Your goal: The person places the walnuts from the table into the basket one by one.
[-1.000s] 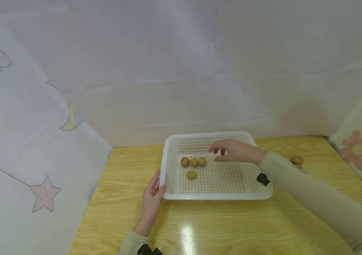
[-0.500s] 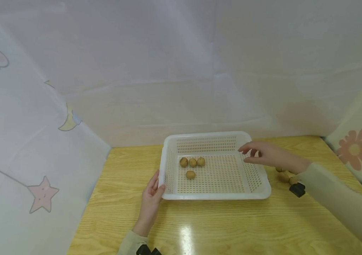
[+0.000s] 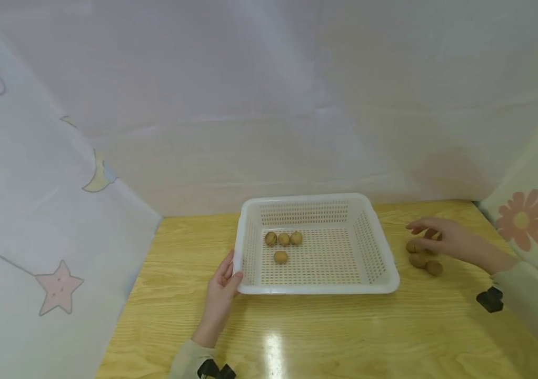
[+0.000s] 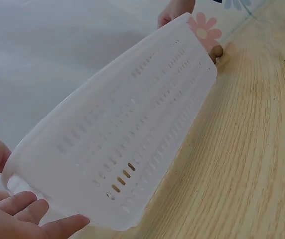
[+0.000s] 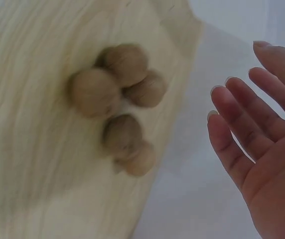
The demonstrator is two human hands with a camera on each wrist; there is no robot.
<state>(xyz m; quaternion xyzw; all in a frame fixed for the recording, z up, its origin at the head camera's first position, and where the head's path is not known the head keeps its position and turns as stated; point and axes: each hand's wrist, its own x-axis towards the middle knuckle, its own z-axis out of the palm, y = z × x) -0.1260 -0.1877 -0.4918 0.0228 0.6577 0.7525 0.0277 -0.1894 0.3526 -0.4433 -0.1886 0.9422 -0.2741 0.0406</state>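
A white plastic basket [image 3: 316,289] with slotted walls sits on the table. My left hand [image 3: 220,289] grips its left rim, thumb on top and fingers against the outside; the left wrist view shows the fingers [image 4: 65,225] along the end wall. Inside the basket, several walnuts [image 3: 296,238] form a short row, with a single walnut [image 3: 280,257] in front of them. Right of the basket, my right hand [image 3: 454,242] hovers over a cluster of walnuts [image 3: 417,260], partly covering it. In the right wrist view its fingers are spread loosely and hold nothing, apart from the walnuts [image 5: 95,93].
The wooden table [image 3: 345,337] reaches back to a pale cloth backdrop [image 3: 269,105]. Printed cloth walls [image 3: 62,226] stand on the left and right sides. A black wrist device [image 3: 490,299] is strapped at each sleeve.
My right hand has moved right, from above the basket to above the walnut cluster on the table. My left hand keeps its grip on the basket rim.
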